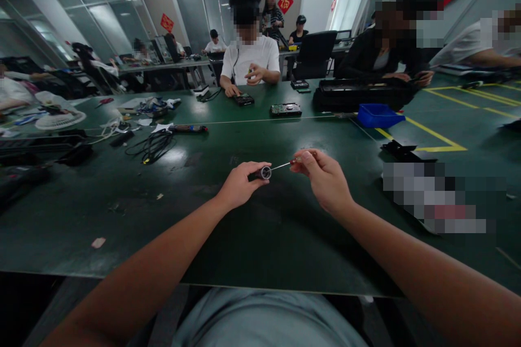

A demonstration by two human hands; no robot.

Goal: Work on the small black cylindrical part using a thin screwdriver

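My left hand (240, 183) is closed round a small dark cylindrical part (265, 173) whose round, light-rimmed open end faces right. Gripped in my right hand (323, 176) is a screwdriver (281, 166) with a thin metal shaft and a reddish handle mostly covered by my fingers. Its shaft points left and the tip reaches the open end of the cylinder; whether it touches anything inside cannot be made out. Both hands are above the green table (260, 244).
A bundle of black cable (154, 143) and a dark stick-like tool (189, 128) lie left. Ahead is a hard drive (286, 109); a blue bin (378, 115) and a long black housing (362, 95) stand right. Opposite, a person (252, 59) handles a dark device (244, 99).
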